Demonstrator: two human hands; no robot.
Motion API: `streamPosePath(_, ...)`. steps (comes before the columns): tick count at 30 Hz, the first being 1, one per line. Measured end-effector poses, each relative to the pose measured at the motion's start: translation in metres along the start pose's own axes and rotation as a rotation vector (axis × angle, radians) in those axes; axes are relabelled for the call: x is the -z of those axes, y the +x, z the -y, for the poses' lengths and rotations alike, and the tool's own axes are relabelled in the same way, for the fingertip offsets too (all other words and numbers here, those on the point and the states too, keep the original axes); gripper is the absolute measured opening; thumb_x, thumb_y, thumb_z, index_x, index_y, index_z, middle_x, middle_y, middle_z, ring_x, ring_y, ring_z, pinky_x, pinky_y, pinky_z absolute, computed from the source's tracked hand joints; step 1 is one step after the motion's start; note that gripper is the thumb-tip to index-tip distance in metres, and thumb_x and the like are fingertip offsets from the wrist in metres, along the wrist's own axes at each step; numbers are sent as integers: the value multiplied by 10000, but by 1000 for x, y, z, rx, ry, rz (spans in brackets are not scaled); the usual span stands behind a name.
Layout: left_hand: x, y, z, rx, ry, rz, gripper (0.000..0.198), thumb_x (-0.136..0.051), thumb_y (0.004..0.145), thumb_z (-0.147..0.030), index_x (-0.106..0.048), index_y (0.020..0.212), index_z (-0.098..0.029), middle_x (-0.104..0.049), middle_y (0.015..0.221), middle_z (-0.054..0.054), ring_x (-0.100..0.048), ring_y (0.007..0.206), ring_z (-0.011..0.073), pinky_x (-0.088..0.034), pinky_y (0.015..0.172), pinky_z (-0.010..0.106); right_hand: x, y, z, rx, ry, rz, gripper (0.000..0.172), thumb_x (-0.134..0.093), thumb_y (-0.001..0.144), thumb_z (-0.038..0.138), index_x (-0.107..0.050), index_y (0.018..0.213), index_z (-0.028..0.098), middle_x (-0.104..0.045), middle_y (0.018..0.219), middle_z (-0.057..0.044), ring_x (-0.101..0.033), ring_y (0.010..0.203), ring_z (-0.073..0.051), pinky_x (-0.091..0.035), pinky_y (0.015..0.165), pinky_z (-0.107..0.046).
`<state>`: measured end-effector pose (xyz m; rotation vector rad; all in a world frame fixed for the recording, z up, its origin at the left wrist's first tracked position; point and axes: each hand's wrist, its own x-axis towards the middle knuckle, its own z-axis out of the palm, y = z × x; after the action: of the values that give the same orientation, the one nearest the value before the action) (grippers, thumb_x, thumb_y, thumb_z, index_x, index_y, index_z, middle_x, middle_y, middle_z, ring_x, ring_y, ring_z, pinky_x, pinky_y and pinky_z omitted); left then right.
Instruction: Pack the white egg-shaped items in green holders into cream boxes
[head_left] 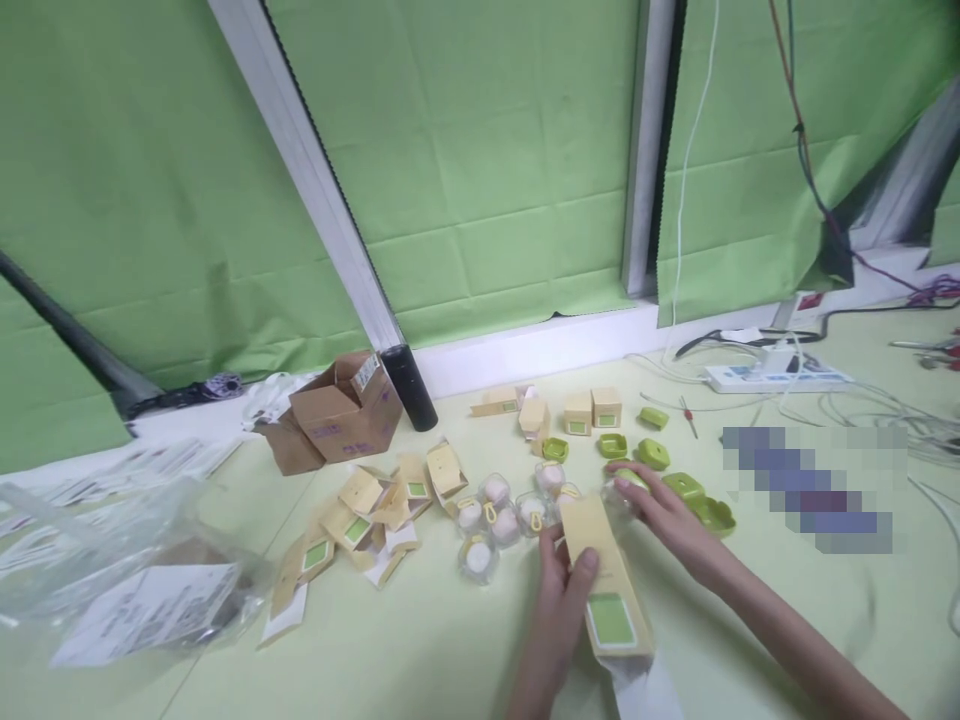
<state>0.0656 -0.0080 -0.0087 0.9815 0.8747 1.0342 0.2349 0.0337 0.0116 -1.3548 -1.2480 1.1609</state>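
My left hand (561, 590) is closed round a pale yellow carton (609, 560) with a green label, its lower flap hanging loose. Just beyond, my right hand (667, 508) curls its fingers over a small green and clear item (631, 478), partly hidden by the fingers. Several clear rounded cases with pale contents (504, 522) and yellow loops lie left of the carton. Right of them are green plastic shells, among them a square lid (654, 455) and a hollow piece (714, 515).
Opened yellow cartons (360, 492) lie scattered at left. Behind them stand a brown cardboard box (346, 410) and a black cylinder (409, 388). Upright small cartons (577, 412) sit at the back. A white power strip (776, 375) with cables lies at right, and a plastic bag (172, 590) at lower left.
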Motion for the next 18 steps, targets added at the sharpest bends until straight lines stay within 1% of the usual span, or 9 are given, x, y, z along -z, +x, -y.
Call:
streamPosePath(3, 2, 4, -1, 14, 38, 45, 596, -617, 768, -457, -229, 1155, -223, -555, 1194, 146, -610, 953, 232, -466, 813, 354, -16, 0, 7, -21, 131, 169, 443, -460, 846, 557, -474, 1200, 291, -666, 968, -19, -642, 851, -214, -506, 777, -357)
streamPosePath(4, 3, 6, -2, 14, 45, 35, 626, -623, 761, -463, -212, 1168, -225, -557, 1191, 146, -611, 951, 230, -466, 813, 353, -18, -1, 7, -36, 184, 212, 450, -469, 844, 554, -465, 1204, 285, -668, 950, -19, -643, 846, -205, -508, 760, -339)
streamPosePath(6, 6, 9, -5, 24, 58, 9, 652, -609, 759, -494, -218, 1201, -216, -562, 1185, 149, -611, 959, 236, -462, 817, 353, -19, -4, 6, -60, 258, 255, 451, -520, 816, 553, -484, 1166, 270, -660, 953, -23, -634, 860, -200, -504, 746, -320)
streamPosePath(8, 7, 12, -9, 37, 79, 6, 641, -591, 768, -509, -277, 1230, -195, -559, 1203, 153, -597, 1003, 251, -455, 832, 349, -15, -4, 3, -55, 256, 250, 434, -568, 782, 552, -528, 1106, 265, -646, 988, -26, -621, 872, -203, -502, 729, -310)
streamPosePath(10, 6, 14, -10, 43, 71, 28, 602, -572, 792, -490, -343, 1255, -180, -562, 1224, 140, -563, 1078, 261, -442, 868, 345, -11, -2, -1, -40, 220, 226, 414, -582, 766, 555, -569, 1065, 269, -643, 995, -21, -611, 865, -206, -500, 701, -305)
streamPosePath(12, 4, 16, -9, 71, 9, 43, 565, -554, 817, -459, -376, 1277, -184, -577, 1223, 117, -533, 1130, 265, -432, 897, 350, -7, 1, -4, -23, 178, 205, 377, -606, 748, 546, -626, 990, 258, -654, 934, -12, -599, 854, -209, -489, 711, -303)
streamPosePath(15, -2, 18, -7, 107, -103, 27, 528, -527, 841, -432, -397, 1292, -192, -585, 1228, 100, -528, 1144, 260, -420, 923, 360, -4, 6, -8, -18, 127, 186, 330, -650, 716, 525, -689, 840, 222, -657, 801, -8, -585, 819, -220, -476, 749, -322)
streamPosePath(18, -5, 21, -9, 78, -131, 18, 502, -520, 843, -433, -434, 1279, -199, -568, 1260, 91, -512, 1169, 253, -395, 962, 361, -2, 9, -11, -40, 104, 178, 367, -603, 740, 556, -705, 802, 209, -671, 775, -23, -599, 821, -242, -488, 762, -356)
